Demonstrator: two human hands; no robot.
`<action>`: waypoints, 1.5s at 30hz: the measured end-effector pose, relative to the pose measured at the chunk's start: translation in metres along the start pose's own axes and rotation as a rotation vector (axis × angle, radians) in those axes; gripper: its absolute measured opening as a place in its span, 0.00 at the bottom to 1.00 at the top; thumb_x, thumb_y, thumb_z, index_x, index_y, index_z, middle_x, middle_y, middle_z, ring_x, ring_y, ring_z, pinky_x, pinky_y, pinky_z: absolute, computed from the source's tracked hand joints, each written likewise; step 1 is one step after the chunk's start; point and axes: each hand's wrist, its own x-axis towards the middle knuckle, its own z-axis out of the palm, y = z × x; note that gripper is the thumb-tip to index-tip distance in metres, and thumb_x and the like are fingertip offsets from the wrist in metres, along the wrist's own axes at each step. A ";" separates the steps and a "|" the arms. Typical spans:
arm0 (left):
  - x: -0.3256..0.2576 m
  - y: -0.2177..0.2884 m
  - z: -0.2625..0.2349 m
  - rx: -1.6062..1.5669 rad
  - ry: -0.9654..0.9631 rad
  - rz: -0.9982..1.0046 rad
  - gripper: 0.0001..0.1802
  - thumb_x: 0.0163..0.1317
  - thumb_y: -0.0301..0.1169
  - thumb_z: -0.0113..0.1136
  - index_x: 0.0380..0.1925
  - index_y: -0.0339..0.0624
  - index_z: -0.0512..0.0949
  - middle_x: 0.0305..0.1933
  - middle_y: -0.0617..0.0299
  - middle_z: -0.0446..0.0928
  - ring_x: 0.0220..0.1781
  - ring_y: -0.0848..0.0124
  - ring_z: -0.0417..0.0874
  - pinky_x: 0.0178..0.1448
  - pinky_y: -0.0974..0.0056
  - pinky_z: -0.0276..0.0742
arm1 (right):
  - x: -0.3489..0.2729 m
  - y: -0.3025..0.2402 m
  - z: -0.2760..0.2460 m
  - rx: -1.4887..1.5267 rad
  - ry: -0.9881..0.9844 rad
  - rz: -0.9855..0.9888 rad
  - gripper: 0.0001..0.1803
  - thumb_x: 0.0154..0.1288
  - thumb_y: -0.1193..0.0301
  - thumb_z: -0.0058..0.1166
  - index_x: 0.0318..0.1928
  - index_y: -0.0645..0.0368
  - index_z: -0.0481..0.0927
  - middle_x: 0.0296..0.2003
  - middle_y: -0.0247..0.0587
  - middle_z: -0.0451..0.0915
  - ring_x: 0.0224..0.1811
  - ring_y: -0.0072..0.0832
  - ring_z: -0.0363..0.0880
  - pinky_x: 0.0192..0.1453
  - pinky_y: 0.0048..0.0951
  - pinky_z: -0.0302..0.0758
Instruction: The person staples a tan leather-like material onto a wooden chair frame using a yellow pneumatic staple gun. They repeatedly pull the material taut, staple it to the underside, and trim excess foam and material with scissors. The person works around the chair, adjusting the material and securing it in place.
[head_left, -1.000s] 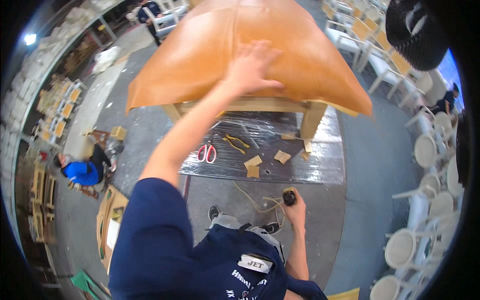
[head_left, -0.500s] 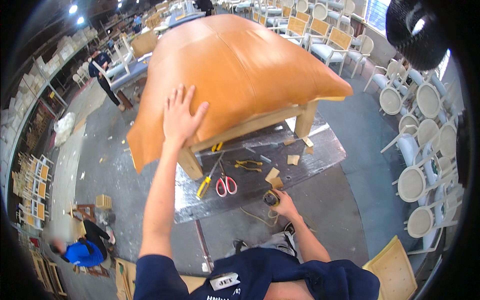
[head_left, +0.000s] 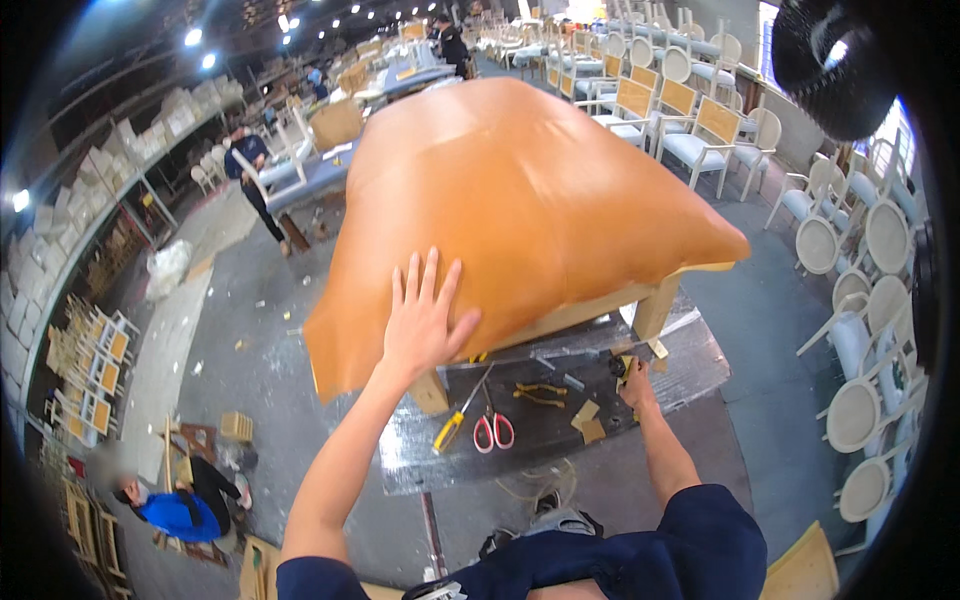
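A large orange-brown leather cover drapes over a light wooden frame on a dark, shiny worktable. My left hand lies flat on the leather's near left part, fingers spread. Over the table's right side, my right hand grips a black-and-yellow staple gun, partly hidden by the fingers. Between my hands lie a yellow-handled screwdriver, scissors with red and white handles and yellow-handled pliers. The frame's far side is hidden beneath the leather.
Tan scraps lie near the table's front edge, with a thin hose below. Rows of pale chairs line the right. A person in blue sits at lower left; another stands farther back.
My right hand has moved from the table's front edge, forward and right with the staple gun, toward the frame's right leg. My left hand stays on the leather. The whole view has tilted up.
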 end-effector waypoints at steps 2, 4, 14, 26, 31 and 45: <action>-0.006 -0.001 -0.014 0.019 -0.083 0.067 0.45 0.64 0.62 0.54 0.74 0.46 0.62 0.79 0.39 0.51 0.80 0.37 0.49 0.80 0.35 0.40 | 0.021 -0.007 0.009 -0.026 0.015 0.059 0.49 0.52 0.71 0.71 0.70 0.59 0.53 0.68 0.60 0.57 0.57 0.59 0.78 0.58 0.51 0.79; -0.008 -0.004 -0.020 0.011 -0.151 0.080 0.50 0.59 0.66 0.57 0.74 0.47 0.61 0.80 0.38 0.48 0.81 0.37 0.45 0.79 0.33 0.38 | 0.024 -0.024 0.023 -0.034 0.007 0.084 0.50 0.51 0.71 0.71 0.71 0.57 0.54 0.68 0.57 0.58 0.59 0.57 0.76 0.56 0.52 0.80; -0.005 -0.002 -0.048 -0.017 -0.347 0.179 0.56 0.48 0.51 0.71 0.76 0.51 0.57 0.80 0.36 0.45 0.80 0.34 0.44 0.80 0.33 0.40 | -0.044 -0.218 -0.070 1.296 -0.514 -0.061 0.29 0.75 0.49 0.51 0.58 0.65 0.78 0.49 0.42 0.83 0.42 0.29 0.85 0.46 0.28 0.82; -0.005 -0.022 -0.090 -0.016 -0.536 0.489 0.39 0.49 0.26 0.63 0.65 0.33 0.69 0.72 0.30 0.61 0.74 0.36 0.62 0.73 0.47 0.67 | -0.109 -0.364 -0.087 1.944 -0.358 0.061 0.21 0.66 0.50 0.65 0.44 0.55 0.81 0.30 0.26 0.76 0.22 0.17 0.73 0.27 0.22 0.75; -0.003 -0.043 -0.079 0.100 -0.307 0.769 0.34 0.55 0.34 0.62 0.65 0.43 0.72 0.67 0.33 0.69 0.69 0.42 0.71 0.70 0.53 0.72 | -0.112 -0.372 -0.077 1.888 -0.240 0.035 0.23 0.67 0.45 0.62 0.33 0.52 0.77 0.24 0.24 0.72 0.19 0.15 0.70 0.24 0.19 0.66; -0.034 -0.098 -0.090 -0.261 -0.285 0.671 0.30 0.44 0.21 0.64 0.53 0.35 0.75 0.58 0.45 0.76 0.61 0.48 0.76 0.60 0.50 0.76 | -0.117 -0.407 -0.049 1.886 0.105 -0.139 0.25 0.76 0.45 0.48 0.25 0.45 0.65 0.17 0.16 0.54 0.16 0.12 0.47 0.21 0.23 0.45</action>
